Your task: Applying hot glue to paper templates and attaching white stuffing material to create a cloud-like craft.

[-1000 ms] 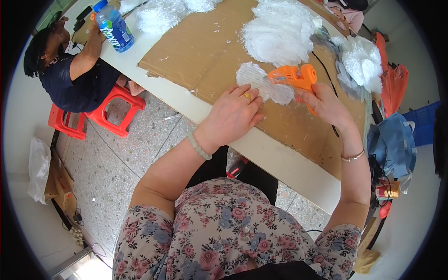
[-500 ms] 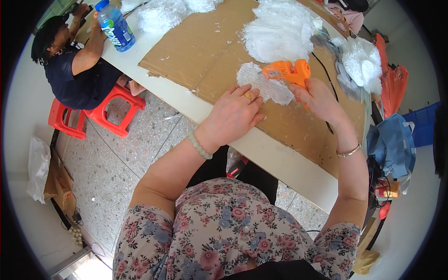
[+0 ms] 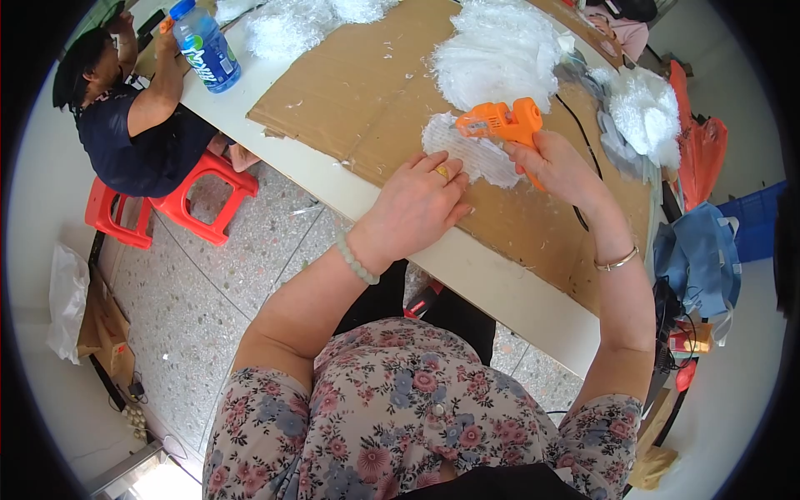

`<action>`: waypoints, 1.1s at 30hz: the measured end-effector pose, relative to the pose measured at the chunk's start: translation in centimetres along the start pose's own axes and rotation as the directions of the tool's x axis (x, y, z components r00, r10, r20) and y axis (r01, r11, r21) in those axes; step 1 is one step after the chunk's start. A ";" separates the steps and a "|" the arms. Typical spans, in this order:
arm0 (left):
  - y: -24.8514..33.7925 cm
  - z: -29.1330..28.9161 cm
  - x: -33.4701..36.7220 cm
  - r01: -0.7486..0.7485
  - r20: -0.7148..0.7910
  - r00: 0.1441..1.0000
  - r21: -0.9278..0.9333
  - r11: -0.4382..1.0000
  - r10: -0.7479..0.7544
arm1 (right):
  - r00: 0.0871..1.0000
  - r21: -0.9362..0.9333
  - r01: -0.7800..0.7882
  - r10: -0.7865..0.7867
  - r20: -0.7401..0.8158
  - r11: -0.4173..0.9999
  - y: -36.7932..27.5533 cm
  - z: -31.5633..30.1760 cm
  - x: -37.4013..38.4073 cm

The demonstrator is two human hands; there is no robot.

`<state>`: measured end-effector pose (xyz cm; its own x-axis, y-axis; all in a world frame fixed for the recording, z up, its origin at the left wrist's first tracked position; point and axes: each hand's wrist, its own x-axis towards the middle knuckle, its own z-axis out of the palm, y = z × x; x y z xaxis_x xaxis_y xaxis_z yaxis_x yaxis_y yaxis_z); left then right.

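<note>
Head-height view; wide, steeply downward

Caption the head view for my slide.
Right hand holds an orange glue gun over a white pad; left hand rests at its edge.

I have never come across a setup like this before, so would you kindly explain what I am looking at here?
There is no robot here: these are a person's own bare hands. The view comes from a wide fisheye camera worn on the head, looking down, so straight edges bend near the rim and picture left is the person's left.

On the white table lies brown cardboard, bearing a thin white piece and, farther back, a fluffy white pile. A blue-capped bottle stands to the left.

The right hand grips an orange glue gun, its nozzle over the white piece; whether it touches is unclear. The left hand rests its fingers at that piece's near edge. Another person sits at the left.
</note>
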<state>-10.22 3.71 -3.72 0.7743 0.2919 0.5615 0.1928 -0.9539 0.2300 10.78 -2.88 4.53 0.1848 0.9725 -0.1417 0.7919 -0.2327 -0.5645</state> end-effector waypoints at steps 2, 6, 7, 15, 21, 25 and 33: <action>0.0 0.0 0.0 0.000 0.005 1.000 -0.004 1.000 0.000 | 1.000 0.015 -0.011 0.010 0.005 1.000 -0.2 -0.1 0.1; 0.0 0.0 0.0 0.001 -0.004 1.000 0.000 1.000 -0.001 | 0.999 -0.041 0.046 -0.047 -0.019 0.998 -0.7 0.0 0.4; 0.0 0.0 0.0 0.003 0.004 1.000 -0.001 1.000 -0.003 | 0.998 -0.065 0.050 -0.052 -0.036 0.997 -0.8 0.1 0.4; 0.1 -0.2 0.0 0.015 0.012 1.000 0.001 1.000 -0.015 | 0.998 -0.067 0.032 -0.035 -0.048 0.997 0.1 -1.3 -1.0; -0.1 0.2 0.0 -0.011 -0.004 1.000 0.004 1.000 0.011 | 0.989 0.405 -0.027 0.083 -0.122 0.914 2.1 -1.4 -1.9; -0.1 0.3 0.0 -0.023 -0.008 1.000 0.029 0.999 0.023 | 0.975 0.468 0.039 0.068 -0.210 0.883 2.3 0.2 -1.1; 0.1 0.3 0.0 -0.013 -0.004 1.000 0.005 1.000 0.013 | 0.975 0.332 0.158 -0.094 -0.202 0.930 2.3 2.6 1.2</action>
<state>-10.02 3.59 -3.92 0.7741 0.2799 0.5678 0.1862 -0.9579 0.2184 11.30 -2.30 0.99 0.2236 0.9715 0.0788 0.5721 -0.0654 -0.8176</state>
